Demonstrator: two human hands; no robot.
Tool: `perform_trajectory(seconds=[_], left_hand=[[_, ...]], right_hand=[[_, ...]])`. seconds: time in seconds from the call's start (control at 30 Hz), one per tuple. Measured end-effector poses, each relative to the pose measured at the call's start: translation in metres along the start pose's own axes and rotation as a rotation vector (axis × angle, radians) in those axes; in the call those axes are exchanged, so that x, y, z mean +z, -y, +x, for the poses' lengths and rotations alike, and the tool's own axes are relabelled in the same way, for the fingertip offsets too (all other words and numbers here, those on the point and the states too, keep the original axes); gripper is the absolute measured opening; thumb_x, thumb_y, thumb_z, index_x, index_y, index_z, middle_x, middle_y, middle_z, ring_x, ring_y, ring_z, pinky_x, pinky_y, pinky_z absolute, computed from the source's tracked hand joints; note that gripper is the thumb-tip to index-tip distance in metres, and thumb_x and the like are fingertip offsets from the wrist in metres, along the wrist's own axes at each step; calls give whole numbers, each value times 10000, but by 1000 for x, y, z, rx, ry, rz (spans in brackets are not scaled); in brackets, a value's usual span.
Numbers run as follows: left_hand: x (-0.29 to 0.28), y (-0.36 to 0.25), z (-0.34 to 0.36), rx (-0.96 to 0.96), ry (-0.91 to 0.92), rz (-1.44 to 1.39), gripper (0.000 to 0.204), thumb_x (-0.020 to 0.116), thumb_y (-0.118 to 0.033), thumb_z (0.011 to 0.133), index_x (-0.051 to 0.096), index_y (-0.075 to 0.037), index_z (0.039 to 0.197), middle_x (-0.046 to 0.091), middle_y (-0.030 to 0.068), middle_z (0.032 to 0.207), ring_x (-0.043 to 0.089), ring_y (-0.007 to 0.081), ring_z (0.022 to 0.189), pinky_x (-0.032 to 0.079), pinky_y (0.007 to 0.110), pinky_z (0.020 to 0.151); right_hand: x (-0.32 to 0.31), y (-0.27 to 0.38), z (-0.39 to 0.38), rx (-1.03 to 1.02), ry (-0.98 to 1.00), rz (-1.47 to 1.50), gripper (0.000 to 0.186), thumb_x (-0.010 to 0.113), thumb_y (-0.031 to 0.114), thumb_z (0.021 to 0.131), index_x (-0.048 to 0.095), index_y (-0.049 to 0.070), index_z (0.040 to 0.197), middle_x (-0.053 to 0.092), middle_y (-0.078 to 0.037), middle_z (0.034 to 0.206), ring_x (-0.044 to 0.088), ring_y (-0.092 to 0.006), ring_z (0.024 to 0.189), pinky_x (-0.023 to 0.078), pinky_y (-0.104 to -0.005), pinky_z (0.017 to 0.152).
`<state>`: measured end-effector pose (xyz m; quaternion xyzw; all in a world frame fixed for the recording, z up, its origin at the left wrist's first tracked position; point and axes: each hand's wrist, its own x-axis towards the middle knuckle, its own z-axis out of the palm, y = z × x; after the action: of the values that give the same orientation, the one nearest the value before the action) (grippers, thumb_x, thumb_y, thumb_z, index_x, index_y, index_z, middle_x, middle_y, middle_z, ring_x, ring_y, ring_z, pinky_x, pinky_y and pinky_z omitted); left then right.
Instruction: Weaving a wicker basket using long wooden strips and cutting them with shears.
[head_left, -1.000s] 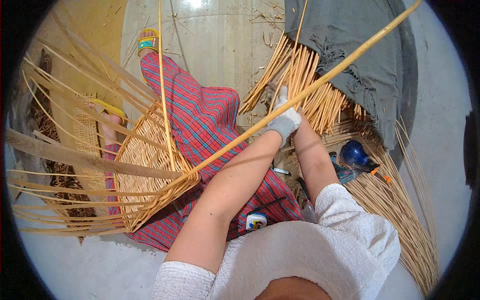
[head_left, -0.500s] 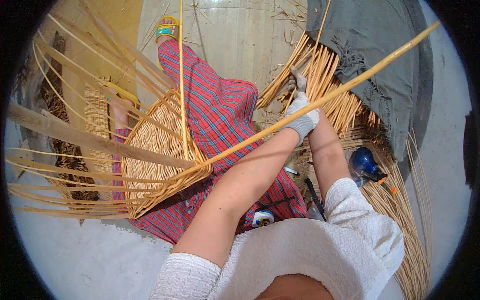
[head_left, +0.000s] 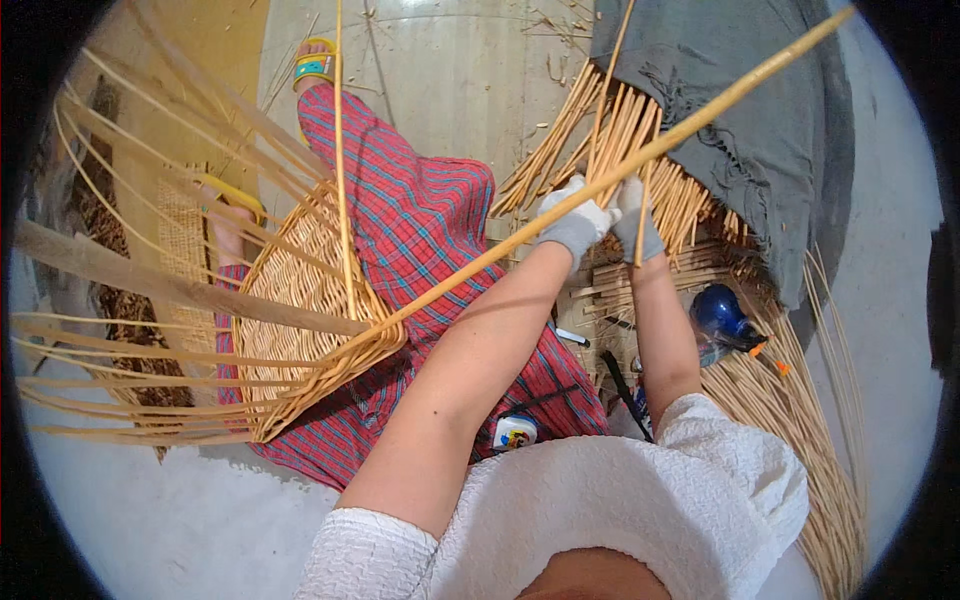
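Both my hands wear pale gloves and are close together by a pile of cut cane rods (head_left: 625, 130). My right hand (head_left: 637, 215) is closed around one short rod (head_left: 647, 190), which sticks out above and below the fist. Just left of it is my left hand (head_left: 578, 220), its fingers largely hidden behind a thick pole (head_left: 700, 118) that crosses the view. That pole rises from the rim of a part-woven wicker basket (head_left: 305, 290), tilted against a red checked cloth (head_left: 425, 200) over my legs. Long stakes fan out from the basket's edge.
A grey fringed cloth (head_left: 740, 120) covers part of the rod pile. Beside my right forearm lie a dark blue bottle (head_left: 722, 312) and a bundle of long thin canes (head_left: 800, 450). A small white round object (head_left: 515, 432) rests on the checked cloth. A woven mat (head_left: 185, 260) is at the left.
My right hand has drawn back from the pile, and a short rod now shows in its grip. My left hand has shifted slightly left. The whole view has moved a little.
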<state>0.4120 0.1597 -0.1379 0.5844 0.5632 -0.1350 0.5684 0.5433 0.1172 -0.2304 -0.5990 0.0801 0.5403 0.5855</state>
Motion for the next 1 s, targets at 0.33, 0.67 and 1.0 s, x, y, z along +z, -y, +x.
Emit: perform_trajectory(seconds=[0.33, 0.67, 1.0], left_hand=[[57, 46, 64, 193, 37, -368, 969, 670, -677, 749, 393, 25, 1357, 582, 201, 1280, 571, 293, 1172, 432, 353, 999], [52, 0, 48, 201, 251, -569, 798, 829, -400, 656, 498, 3, 1260, 636, 142, 1197, 622, 216, 1071, 498, 302, 921], [-2, -16, -4, 45, 161, -309, 907, 805, -486, 629, 496, 52, 1291, 591, 259, 1225, 595, 302, 1117, 436, 363, 997]], right_hand=[[-10, -23, -9, -360, -125, -657, 368, 475, 298, 1008, 531, -22, 1181, 636, -158, 1042, 659, -257, 846, 565, -366, 729], [-105, -13, 55, -285, -274, -665, 587, 480, 507, 963, 587, -23, 1192, 657, -148, 1085, 649, -303, 920, 541, -447, 844], [38, -64, 52, -1117, 559, -1881, 306, 671, 236, 820, 657, 136, 1108, 601, -124, 1231, 504, -339, 1222, 410, -460, 1002]])
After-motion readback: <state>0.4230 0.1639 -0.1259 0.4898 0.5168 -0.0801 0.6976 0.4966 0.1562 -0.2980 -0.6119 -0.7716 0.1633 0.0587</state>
